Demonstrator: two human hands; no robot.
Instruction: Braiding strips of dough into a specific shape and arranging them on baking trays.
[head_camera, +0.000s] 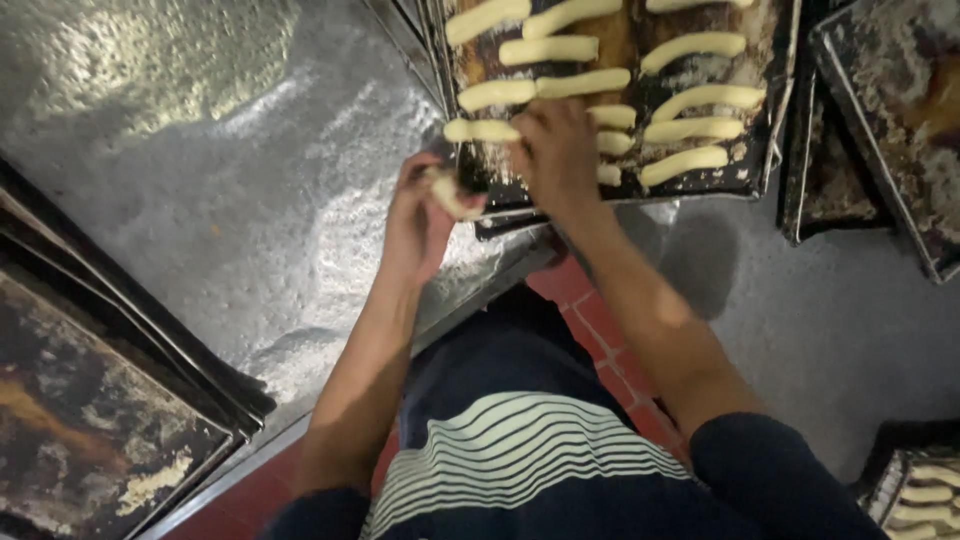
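Note:
A dark, floured baking tray (770, 120) at the top middle holds several pale dough sticks (700, 45) laid in rows. My right hand (560, 155) rests on the tray's near left part, its fingers pressing down on a dough stick (482, 130). Just off the tray's near left corner, my left hand (415, 215) is closed around another piece of dough (448, 192), holding it above the metal table.
A shiny metal table (200, 150) fills the left. Stacked dark trays (90, 400) lie at its near left. More used trays (890, 110) stand at the right, and one with dough sticks (925, 495) is at the bottom right. Red floor tiles (600, 320) show below.

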